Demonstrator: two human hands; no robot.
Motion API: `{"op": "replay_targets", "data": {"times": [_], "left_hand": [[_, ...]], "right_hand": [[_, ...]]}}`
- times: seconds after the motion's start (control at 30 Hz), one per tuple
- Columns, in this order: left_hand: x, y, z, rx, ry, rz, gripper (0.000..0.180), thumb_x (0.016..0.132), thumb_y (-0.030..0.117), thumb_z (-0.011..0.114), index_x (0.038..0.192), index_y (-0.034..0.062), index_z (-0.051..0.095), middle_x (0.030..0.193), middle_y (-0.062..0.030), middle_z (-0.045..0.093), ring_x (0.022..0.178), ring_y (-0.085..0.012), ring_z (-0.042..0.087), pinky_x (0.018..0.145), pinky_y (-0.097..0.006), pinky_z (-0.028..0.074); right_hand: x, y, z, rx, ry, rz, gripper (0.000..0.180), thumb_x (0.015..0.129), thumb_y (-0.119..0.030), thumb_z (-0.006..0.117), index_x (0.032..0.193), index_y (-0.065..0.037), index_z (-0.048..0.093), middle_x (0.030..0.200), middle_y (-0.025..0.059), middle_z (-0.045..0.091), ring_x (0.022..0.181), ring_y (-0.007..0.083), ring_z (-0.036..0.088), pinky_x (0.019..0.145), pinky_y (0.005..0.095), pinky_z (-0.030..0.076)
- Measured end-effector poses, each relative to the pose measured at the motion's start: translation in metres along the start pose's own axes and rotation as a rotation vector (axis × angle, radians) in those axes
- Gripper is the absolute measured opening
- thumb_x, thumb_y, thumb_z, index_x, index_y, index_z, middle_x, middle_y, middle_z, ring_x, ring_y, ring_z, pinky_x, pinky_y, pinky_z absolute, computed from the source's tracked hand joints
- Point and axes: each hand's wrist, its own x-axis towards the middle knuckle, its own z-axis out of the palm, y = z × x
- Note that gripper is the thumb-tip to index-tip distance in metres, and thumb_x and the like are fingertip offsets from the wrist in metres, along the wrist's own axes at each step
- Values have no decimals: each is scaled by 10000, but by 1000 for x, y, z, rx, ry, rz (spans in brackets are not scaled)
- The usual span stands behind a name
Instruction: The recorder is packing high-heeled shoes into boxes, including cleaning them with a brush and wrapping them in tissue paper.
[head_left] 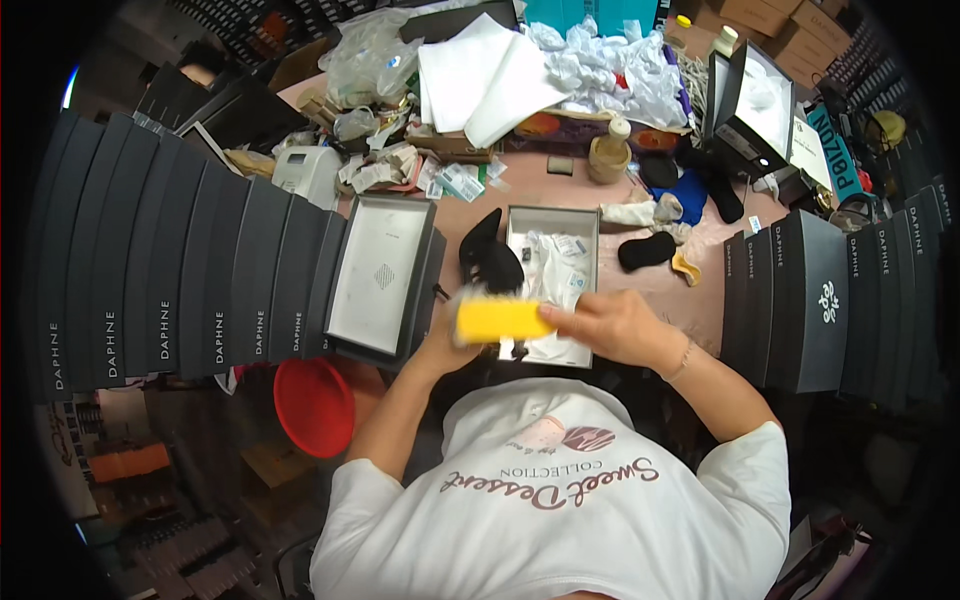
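Both your hands hold a yellow sponge (500,320) above the open box (553,222): left hand (440,345) underneath, right hand (610,322) pinching its end. Likely light, soft; grip its ends.

White short-sleeved T-shirt (560,520), dark-red script lettering and small round emblem on chest; forearms bare; thin bracelet (683,358) on wrist behind right hand (610,325) fingers.

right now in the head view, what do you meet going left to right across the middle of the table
row of dark boxes → open box lid → black shoe → open shoe box with white paper → black insole → stack of dark boxes
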Motion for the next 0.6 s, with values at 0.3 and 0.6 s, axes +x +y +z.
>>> {"op": "replay_targets", "data": {"times": [0.3, 0.6], "left_hand": [[62, 0, -14, -1676, 661, -973, 364, 872, 279, 514, 1049, -36, 558, 783, -92, 592, 711, -230, 593, 847, -402, 501], [38, -56, -22, -1710, 718, -854, 356, 931, 306, 412, 986, -15, 555, 722, -94, 577, 709, -243, 586, 846, -413, 511]], "right_hand": [[1, -11, 47, 87, 171, 316, 397, 879, -195, 607, 1272, -168, 558, 700, 101, 557, 507, 278, 549, 474, 377, 456], [-35, -27, 64, 125, 103, 363, 402, 863, -244, 627, 1255, -187, 565, 658, 81, 517, 490, 261, 544, 447, 382, 449]]}}
